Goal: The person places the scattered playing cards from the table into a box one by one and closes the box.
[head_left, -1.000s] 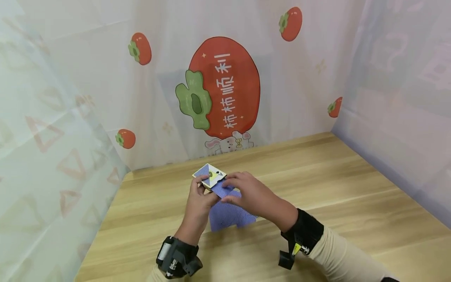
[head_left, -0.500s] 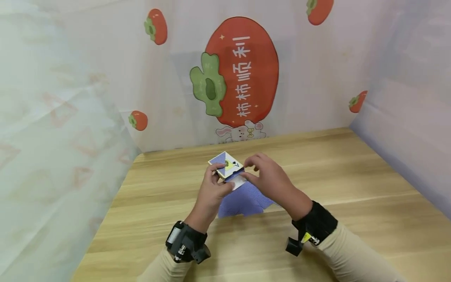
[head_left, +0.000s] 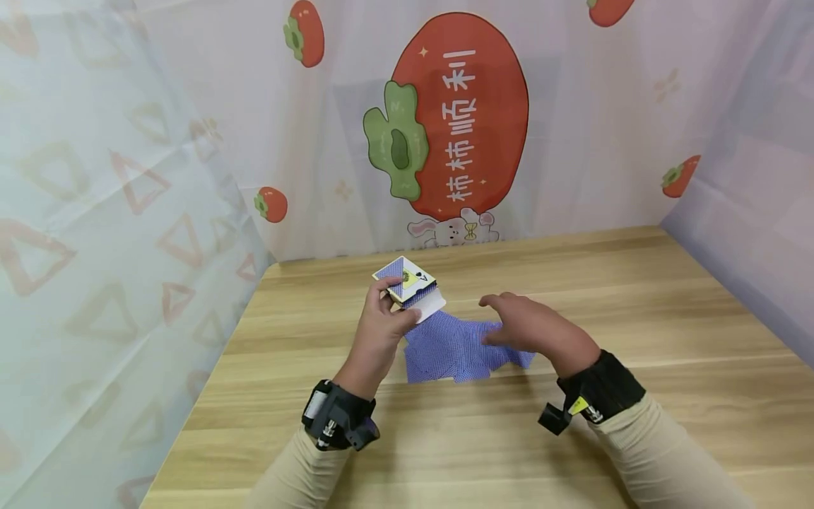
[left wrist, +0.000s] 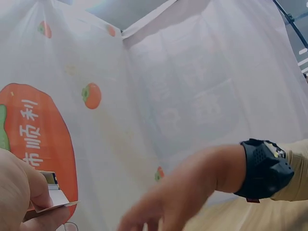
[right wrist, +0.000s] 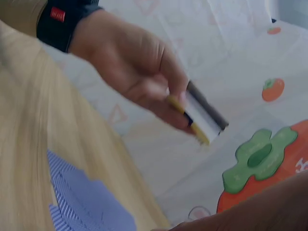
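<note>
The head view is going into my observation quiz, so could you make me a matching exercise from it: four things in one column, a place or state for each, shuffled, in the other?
Things:
1. card box
2. blue-patterned cards
3. right hand
4. large persimmon print

Places and states:
A. spread on the wooden table
B. on the backdrop
C. gripped by the left hand
D. reaching out, gripping nothing that shows

Right pairs: 1-C, 2-A, 3-D, 4-B
</note>
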A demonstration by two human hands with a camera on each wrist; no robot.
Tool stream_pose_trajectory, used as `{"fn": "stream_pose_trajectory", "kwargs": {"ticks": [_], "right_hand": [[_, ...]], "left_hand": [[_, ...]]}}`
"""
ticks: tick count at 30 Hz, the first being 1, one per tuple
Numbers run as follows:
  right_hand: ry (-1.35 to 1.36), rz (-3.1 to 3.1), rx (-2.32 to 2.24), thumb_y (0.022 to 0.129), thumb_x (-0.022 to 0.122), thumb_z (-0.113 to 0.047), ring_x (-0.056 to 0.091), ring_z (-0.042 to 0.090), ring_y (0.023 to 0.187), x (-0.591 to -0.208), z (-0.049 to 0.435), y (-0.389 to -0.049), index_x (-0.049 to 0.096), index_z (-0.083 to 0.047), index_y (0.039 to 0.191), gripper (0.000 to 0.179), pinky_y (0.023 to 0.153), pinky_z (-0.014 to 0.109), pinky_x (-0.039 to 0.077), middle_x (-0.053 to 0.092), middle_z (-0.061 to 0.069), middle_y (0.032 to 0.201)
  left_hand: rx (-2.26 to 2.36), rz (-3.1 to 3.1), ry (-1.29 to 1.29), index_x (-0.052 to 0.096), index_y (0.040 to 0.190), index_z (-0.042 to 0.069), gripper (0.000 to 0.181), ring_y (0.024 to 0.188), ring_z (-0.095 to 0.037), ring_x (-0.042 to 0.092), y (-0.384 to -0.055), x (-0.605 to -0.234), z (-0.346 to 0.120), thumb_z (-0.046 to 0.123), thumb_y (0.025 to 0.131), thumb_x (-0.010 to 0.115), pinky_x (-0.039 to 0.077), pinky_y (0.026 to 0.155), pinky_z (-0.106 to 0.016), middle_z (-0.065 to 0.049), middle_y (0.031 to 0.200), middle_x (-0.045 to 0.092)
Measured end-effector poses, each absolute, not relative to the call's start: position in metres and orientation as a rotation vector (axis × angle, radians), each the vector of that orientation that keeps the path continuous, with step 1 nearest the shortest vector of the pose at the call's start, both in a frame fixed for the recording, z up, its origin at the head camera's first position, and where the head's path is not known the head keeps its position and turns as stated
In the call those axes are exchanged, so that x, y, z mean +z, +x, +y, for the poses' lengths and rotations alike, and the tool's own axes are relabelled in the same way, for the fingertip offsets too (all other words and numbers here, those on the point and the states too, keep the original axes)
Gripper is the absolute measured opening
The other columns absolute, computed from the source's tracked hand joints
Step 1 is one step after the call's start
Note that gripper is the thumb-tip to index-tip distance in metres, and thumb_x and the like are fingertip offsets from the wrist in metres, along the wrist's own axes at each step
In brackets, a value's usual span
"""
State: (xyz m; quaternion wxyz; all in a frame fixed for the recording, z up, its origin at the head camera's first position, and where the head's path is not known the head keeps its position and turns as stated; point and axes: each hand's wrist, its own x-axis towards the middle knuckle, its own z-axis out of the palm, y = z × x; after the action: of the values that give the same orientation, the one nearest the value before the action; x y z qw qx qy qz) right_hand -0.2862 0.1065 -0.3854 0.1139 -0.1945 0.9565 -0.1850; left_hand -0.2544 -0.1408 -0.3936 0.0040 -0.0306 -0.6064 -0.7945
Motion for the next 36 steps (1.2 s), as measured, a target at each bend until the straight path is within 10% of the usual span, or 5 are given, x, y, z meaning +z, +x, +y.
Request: {"fn": "stream_pose_trajectory", "kwargs": {"ticks": [15,36], "right_hand": [[-0.61,2.662,-0.313,0.069,0.091,-0.048,0.048,0.033,0.115,-0.413,0.112,-0.297,0.039,-0.013,0.154,0.105,0.093,0.054,0.048,0.049,0.017,0.13],[-0.569,2.669,-0.302,0.075,0.087,-0.024,0.05,0.034,0.112,-0.421,0.111,-0.306,0.041,-0.011,0.152,0.091,0.09,0.054,0.051,0.051,0.022,0.127]], "left_hand": [[-2.488,-1.858,-0.058,0.033,0.143,0.013,0.071,0.126,-0.034,0.052,-0.265,-0.389,-0.145,-0.018,0.085,0.058,0.055,0.085,-0.029,-0.02,0.147,0.041],[-2.48,-1.892,-0.02,0.031,0.144,0.014,0.074,0.124,-0.031,0.052,-0.266,-0.39,-0.144,-0.019,0.085,0.059,0.055,0.083,-0.028,-0.017,0.146,0.04]]}}
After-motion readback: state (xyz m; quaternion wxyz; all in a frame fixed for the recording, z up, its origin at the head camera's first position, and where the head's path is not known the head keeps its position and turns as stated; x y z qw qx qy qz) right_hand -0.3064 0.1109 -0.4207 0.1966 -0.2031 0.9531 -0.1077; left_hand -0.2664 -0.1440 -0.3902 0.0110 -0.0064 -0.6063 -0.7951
